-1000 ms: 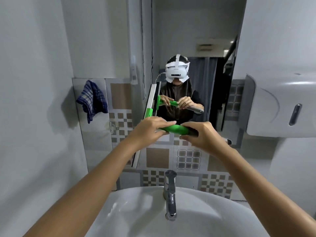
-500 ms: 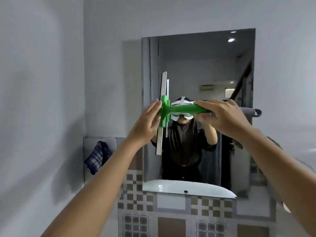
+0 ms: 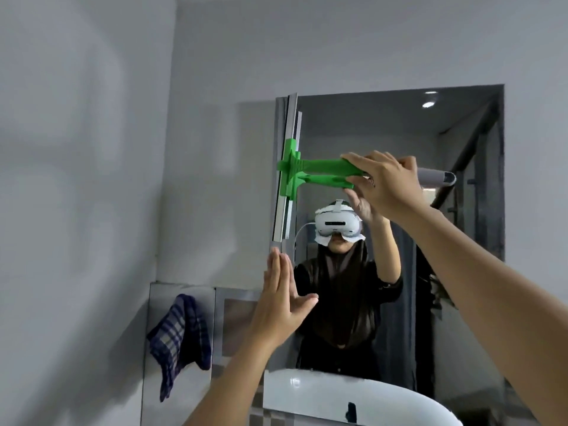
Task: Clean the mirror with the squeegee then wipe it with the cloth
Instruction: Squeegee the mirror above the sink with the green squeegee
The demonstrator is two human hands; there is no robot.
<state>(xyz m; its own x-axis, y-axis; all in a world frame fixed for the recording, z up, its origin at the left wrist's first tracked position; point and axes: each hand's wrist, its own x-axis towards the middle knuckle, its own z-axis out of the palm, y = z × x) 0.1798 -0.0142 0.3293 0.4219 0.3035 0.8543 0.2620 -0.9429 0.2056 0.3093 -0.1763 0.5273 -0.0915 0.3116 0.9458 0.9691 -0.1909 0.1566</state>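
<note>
The mirror [image 3: 461,124] hangs on the grey wall ahead. A green squeegee [image 3: 310,167] with a long grey blade stands upright against the mirror's left edge, near the top. My right hand [image 3: 384,182] grips its green handle, whose grey end sticks out to the right. My left hand [image 3: 281,302] is below the blade, flat, fingers straight up, holding nothing, at the mirror's lower left edge. A blue checked cloth [image 3: 179,336] hangs on the tiled wall at the lower left.
A white sink [image 3: 353,398] shows in the mirror's lower part. My reflection with a white headset fills the mirror's middle. A bare grey wall runs along the left.
The squeegee has gone up and left to the mirror's top left edge. My left hand has let go of it and dropped below the blade. The view has tilted upward.
</note>
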